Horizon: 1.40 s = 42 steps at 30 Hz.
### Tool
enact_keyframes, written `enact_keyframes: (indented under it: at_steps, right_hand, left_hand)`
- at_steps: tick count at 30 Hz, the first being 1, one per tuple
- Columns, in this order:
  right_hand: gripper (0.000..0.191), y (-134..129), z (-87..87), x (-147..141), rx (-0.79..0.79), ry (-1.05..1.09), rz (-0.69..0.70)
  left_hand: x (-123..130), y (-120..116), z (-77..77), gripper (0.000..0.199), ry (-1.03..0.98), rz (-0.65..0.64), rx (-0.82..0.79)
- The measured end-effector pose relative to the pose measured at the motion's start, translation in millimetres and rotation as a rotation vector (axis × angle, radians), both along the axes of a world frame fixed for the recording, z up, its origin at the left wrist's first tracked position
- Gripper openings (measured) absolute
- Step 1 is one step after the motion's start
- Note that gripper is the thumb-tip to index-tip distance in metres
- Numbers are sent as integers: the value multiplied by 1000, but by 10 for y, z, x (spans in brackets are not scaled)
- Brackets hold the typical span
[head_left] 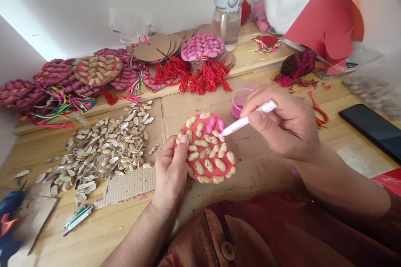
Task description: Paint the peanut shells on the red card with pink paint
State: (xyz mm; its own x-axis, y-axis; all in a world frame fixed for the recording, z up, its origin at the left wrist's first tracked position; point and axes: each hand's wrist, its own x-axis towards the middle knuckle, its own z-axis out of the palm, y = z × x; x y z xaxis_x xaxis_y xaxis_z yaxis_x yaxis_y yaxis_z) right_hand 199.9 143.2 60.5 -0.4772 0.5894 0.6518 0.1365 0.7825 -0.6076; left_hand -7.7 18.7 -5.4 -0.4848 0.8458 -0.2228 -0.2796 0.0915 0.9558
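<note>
A round red disc [213, 164] covered with peanut shells is held at its left edge by my left hand [172, 167], thumb on top. Two shells near the disc's top right are pink; the others are tan. My right hand [280, 121] is closed on a white marker [239, 124], whose tip meets a shell at the disc's upper right, just below the pink ones. Partly behind my right hand stands a small clear cup [238, 106] with pink in it.
Loose peanut shells [106, 146] are heaped at the left. Decorated discs [97, 71], cardboard rounds [156, 48], red tassels [209, 76] and a water bottle [227, 18] line the back. Scissors [319, 110] and a phone [372, 129] lie at the right, a glue gun [11, 208] at far left.
</note>
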Motion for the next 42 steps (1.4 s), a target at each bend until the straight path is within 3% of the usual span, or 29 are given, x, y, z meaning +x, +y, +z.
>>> enact_keyframes:
  at_steps: [15,28,42]
  right_hand:
    - [12,6,-53,-24,24,-59,-9]
    - [10,4,-49,-40,158,-118,17]
    - [10,0,-56,-26,199,-147,-32]
  left_hand:
    - [1,-16,6,40,100,-28,-35]
    - [3,-1,27,44,395,-51,-36]
    - [-31,-13,-45,45,343,-61,-61]
